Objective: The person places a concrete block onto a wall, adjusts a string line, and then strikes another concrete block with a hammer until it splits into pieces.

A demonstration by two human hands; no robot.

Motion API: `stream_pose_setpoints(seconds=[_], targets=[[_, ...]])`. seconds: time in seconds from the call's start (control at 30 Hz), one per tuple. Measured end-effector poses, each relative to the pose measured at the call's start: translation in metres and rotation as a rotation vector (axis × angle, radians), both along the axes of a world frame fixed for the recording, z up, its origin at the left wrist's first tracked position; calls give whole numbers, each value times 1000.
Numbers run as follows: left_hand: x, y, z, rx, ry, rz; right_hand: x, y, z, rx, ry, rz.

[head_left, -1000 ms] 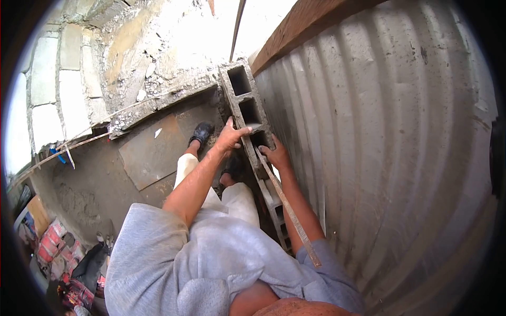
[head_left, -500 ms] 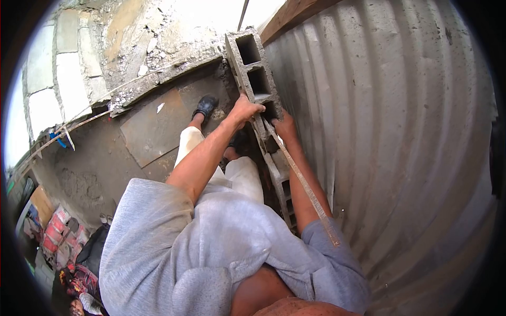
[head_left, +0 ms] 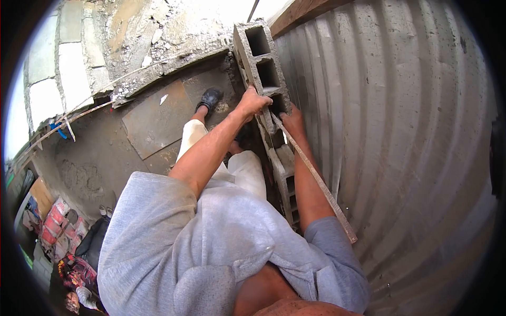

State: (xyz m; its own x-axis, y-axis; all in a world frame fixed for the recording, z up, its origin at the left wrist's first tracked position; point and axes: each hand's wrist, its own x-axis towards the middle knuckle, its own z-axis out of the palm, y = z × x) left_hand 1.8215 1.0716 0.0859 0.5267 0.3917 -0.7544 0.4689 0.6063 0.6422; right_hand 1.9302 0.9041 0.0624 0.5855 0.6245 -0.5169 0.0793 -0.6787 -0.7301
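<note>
A grey hollow concrete block (head_left: 267, 63) stands at the top middle, its open cells facing me. My left hand (head_left: 253, 103) grips the near end of the block from the left, thumb over its edge. On the other side my right hand (head_left: 293, 122) is closed on the same end, its fingertips partly hidden. Below lies a row of more hollow blocks (head_left: 285, 159), running down toward my body. A long thin rusty bar (head_left: 319, 181) slants from beside the hands across my right forearm.
Corrugated metal sheeting (head_left: 400, 121) rises close on the right. To the left are a broken concrete ledge (head_left: 174, 60), a flat slab (head_left: 154, 124) on the muddy ground, and red bricks (head_left: 55, 221) amid clutter. A wooden beam (head_left: 303, 15) crosses above.
The view has shifted slightly, so the block and both hands appear a little farther right. The bar's lower end also shows farther right. Both hands keep their grip on the block.
</note>
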Motion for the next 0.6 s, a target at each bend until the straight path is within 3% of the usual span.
stream_pose_setpoints(seconds=[0.27,0.6], targets=[[-1,-1,2,4,-40,19,1,-2,-4,-65,-51,19],[-21,17,24,-252,-136,-88,4,-2,6,-106,-4,-7]])
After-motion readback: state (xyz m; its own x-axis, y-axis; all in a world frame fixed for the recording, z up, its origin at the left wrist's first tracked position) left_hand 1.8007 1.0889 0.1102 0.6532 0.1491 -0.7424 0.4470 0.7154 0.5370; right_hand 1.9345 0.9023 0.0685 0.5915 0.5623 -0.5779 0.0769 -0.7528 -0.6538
